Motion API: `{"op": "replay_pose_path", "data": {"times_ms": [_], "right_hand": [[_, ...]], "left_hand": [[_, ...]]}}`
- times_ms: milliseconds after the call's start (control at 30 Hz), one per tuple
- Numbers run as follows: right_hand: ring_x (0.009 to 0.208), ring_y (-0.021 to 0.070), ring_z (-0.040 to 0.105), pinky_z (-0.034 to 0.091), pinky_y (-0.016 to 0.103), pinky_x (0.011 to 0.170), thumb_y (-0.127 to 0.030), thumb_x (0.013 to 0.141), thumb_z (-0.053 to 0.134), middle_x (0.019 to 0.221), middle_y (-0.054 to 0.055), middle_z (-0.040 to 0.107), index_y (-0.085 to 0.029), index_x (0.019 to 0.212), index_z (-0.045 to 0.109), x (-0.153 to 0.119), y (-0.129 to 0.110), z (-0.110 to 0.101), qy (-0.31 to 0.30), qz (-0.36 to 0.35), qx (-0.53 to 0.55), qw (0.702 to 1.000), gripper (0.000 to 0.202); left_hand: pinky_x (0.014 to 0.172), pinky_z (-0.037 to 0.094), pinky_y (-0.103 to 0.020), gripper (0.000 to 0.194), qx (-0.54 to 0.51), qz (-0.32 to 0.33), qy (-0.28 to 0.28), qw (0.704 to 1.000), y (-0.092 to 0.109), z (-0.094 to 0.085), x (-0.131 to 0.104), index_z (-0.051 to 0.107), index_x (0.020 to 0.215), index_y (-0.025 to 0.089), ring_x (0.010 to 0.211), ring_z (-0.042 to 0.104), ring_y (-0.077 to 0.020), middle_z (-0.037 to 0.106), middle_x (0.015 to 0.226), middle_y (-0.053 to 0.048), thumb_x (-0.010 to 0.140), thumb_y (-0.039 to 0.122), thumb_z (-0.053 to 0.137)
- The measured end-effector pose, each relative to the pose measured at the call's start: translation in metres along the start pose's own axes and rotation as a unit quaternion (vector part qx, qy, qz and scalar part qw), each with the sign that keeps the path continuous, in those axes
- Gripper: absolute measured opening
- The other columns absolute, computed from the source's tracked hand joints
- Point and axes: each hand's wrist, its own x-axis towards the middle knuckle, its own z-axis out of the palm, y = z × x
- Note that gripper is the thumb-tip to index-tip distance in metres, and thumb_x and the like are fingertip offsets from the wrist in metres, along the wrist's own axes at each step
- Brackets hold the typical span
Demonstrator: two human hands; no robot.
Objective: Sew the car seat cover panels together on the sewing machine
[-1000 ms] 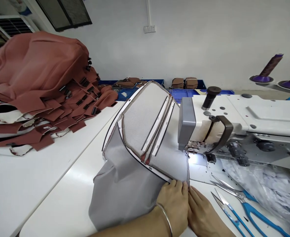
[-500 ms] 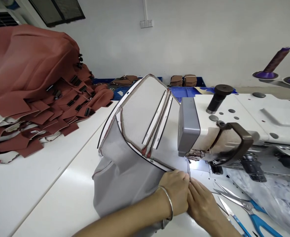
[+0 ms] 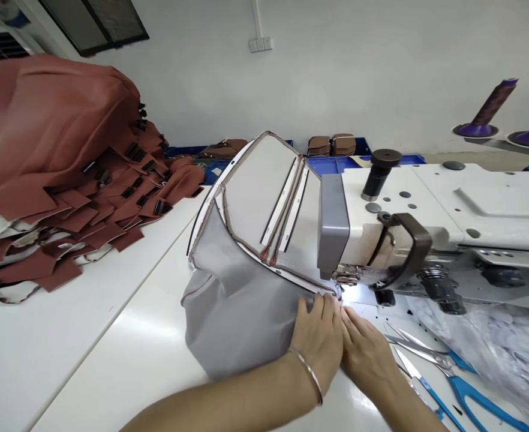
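Note:
A grey sewn cover (image 3: 246,300) with its pale backing, brown-edged seams and white strips showing lies under the head of the sewing machine (image 3: 334,225). My left hand (image 3: 318,336), a bangle at its wrist, rests over the cover's near edge just in front of the needle area, fingers bent down on the material. Beside it, touching, my right hand (image 3: 367,348) pinches the same edge with thumb and fingers close together. The fingertips and the bit of edge between them are partly hidden. A lamp lights the machine bed by the needle.
Blue-handled scissors (image 3: 462,384) and a blue-handled cutting tool (image 3: 430,390) lie right of my right hand. A clear plastic bag (image 3: 493,348) sits behind them. Clipped reddish-brown pieces (image 3: 57,132) are piled at left. Thread spools (image 3: 493,108) stand at right.
Both hands have moved slightly up toward the needle, bringing the cover's near edge closer to it. My left hand has gone from a tight fist to longer, flatter fingers. The view has shifted a little.

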Motion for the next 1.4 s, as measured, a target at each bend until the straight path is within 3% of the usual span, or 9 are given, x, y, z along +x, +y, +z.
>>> {"op": "replay_pose_path", "data": {"times_ms": [67, 133, 333, 533, 733, 900, 1233, 1300, 1400], "right_hand": [[0.101, 0.0287, 0.055, 0.053, 0.042, 0.076, -0.005, 0.086, 0.038, 0.116, 0.025, 0.056, 0.002, 0.12, 0.049, -0.008, -0.003, -0.004, -0.038, 0.009, -0.008, 0.999, 0.037], [0.092, 0.0276, 0.057, 0.053, 0.039, 0.068, -0.006, 0.086, 0.037, 0.116, 0.026, 0.056, 0.002, 0.119, 0.05, -0.013, -0.006, -0.009, -0.063, 0.012, -0.013, 0.998, 0.037], [0.082, 0.0273, 0.055, 0.05, 0.039, 0.062, -0.003, 0.082, 0.035, 0.11, 0.029, 0.056, 0.006, 0.114, 0.052, -0.01, -0.007, -0.017, -0.073, -0.005, -0.04, 0.997, 0.037], [0.08, 0.0273, 0.055, 0.051, 0.039, 0.065, -0.004, 0.082, 0.039, 0.097, 0.026, 0.06, 0.007, 0.107, 0.055, -0.006, -0.002, -0.01, -0.064, -0.023, -0.036, 0.997, 0.032], [0.083, 0.0243, 0.055, 0.051, 0.036, 0.071, -0.002, 0.082, 0.034, 0.1, 0.021, 0.062, 0.0, 0.105, 0.059, 0.0, 0.006, -0.004, -0.065, -0.013, -0.029, 0.997, 0.034], [0.076, 0.0211, 0.054, 0.051, 0.03, 0.062, -0.003, 0.081, 0.033, 0.106, 0.021, 0.061, -0.001, 0.106, 0.059, 0.004, 0.012, 0.001, -0.082, 0.05, -0.012, 0.995, 0.037], [0.081, 0.0197, 0.054, 0.048, 0.027, 0.061, -0.002, 0.078, 0.035, 0.115, 0.018, 0.059, -0.002, 0.112, 0.056, 0.007, 0.013, 0.001, -0.058, 0.111, 0.02, 0.992, 0.04], [0.078, 0.0188, 0.053, 0.048, 0.028, 0.06, -0.002, 0.077, 0.035, 0.117, 0.018, 0.059, -0.002, 0.114, 0.055, 0.006, 0.013, 0.001, -0.058, 0.115, 0.02, 0.991, 0.042], [0.073, 0.0182, 0.052, 0.047, 0.029, 0.061, -0.004, 0.079, 0.035, 0.118, 0.017, 0.058, -0.004, 0.116, 0.054, 0.003, 0.013, 0.0, -0.063, 0.115, 0.018, 0.991, 0.042]], "left_hand": [[0.085, 0.035, -0.05, 0.04, 0.048, -0.023, 0.061, 0.997, 0.007, 0.006, -0.015, 0.049, 0.126, 0.011, 0.106, 0.041, -0.0287, 0.052, 0.117, -0.014, 0.089, 0.019, 0.038], [0.084, 0.035, -0.049, 0.04, 0.064, -0.009, 0.075, 0.995, 0.008, 0.009, -0.022, 0.049, 0.126, 0.009, 0.102, 0.042, -0.0283, 0.054, 0.112, -0.014, 0.088, 0.02, 0.041], [0.073, 0.036, -0.04, 0.015, -0.027, 0.048, -0.024, 0.998, -0.004, 0.008, -0.002, 0.06, 0.09, 0.013, 0.083, 0.046, -0.0216, 0.055, 0.084, -0.008, 0.083, 0.017, 0.047], [0.07, 0.033, -0.037, 0.008, -0.049, 0.055, 0.015, 0.997, -0.007, 0.023, 0.006, 0.053, 0.076, 0.015, 0.079, 0.046, -0.0194, 0.052, 0.077, -0.005, 0.082, 0.014, 0.047], [0.068, 0.031, -0.038, 0.009, -0.068, 0.077, 0.023, 0.994, -0.013, 0.027, 0.013, 0.053, 0.08, 0.015, 0.081, 0.046, -0.0198, 0.053, 0.079, -0.005, 0.084, 0.016, 0.045], [0.067, 0.032, -0.039, 0.01, -0.069, 0.09, 0.001, 0.994, -0.019, 0.03, 0.022, 0.054, 0.09, 0.014, 0.083, 0.045, -0.0207, 0.054, 0.083, -0.005, 0.084, 0.017, 0.046], [0.068, 0.037, -0.038, 0.019, -0.024, 0.078, -0.034, 0.996, -0.015, 0.021, 0.037, 0.056, 0.095, 0.012, 0.086, 0.046, -0.0212, 0.054, 0.089, -0.007, 0.088, 0.013, 0.039], [0.07, 0.038, -0.039, 0.023, 0.0, 0.06, -0.019, 0.998, -0.012, 0.019, 0.034, 0.057, 0.101, 0.011, 0.087, 0.047, -0.022, 0.055, 0.093, -0.009, 0.088, 0.014, 0.038], [0.082, 0.037, -0.045, 0.033, 0.06, 0.052, 0.042, 0.996, -0.009, 0.016, 0.023, 0.057, 0.115, 0.01, 0.104, 0.044, -0.0273, 0.053, 0.115, -0.014, 0.091, 0.018, 0.035]]}}
